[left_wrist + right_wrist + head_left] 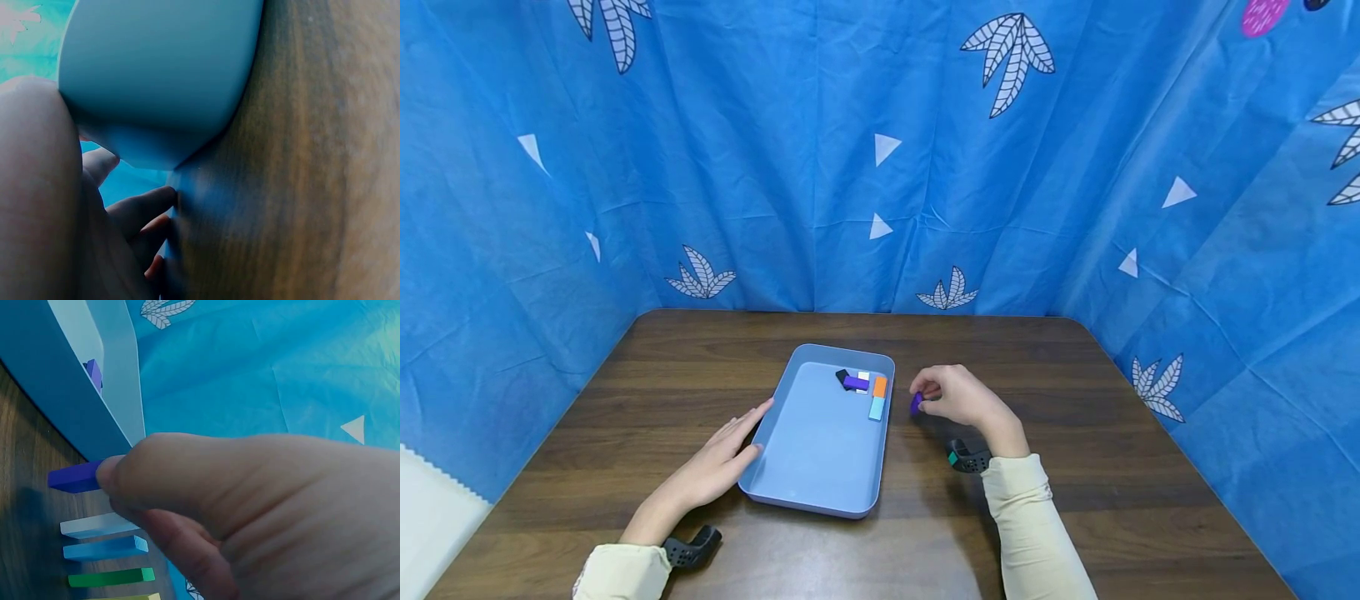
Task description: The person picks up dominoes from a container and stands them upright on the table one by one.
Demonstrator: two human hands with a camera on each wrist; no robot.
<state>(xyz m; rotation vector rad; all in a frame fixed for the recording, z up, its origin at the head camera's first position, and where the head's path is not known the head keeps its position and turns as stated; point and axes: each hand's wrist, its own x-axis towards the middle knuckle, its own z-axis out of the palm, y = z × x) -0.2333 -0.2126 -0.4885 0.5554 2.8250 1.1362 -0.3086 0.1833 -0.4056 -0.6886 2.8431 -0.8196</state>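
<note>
My right hand (958,398) pinches a purple block (75,477) between thumb and fingers, just right of the tray. In the right wrist view, a white block (97,525), a blue block (103,548), a green block (109,577) and part of a yellow block (140,597) stand in a row beside it. My left hand (711,462) rests against the left side of the blue-grey tray (808,506), fingers extended. Inside the tray, near its far right corner, a second purple block (855,383) overlaps a black block (842,377) and a white one. An orange block (879,387) adjoins a light blue block (876,408).
The tray sits on a dark brown wooden table (1060,375). Blue patterned cloth (850,100) hangs behind the table and along both sides. A black band (968,457) is on the right wrist, another (692,547) on the left. Something white (433,517) lies at the left edge.
</note>
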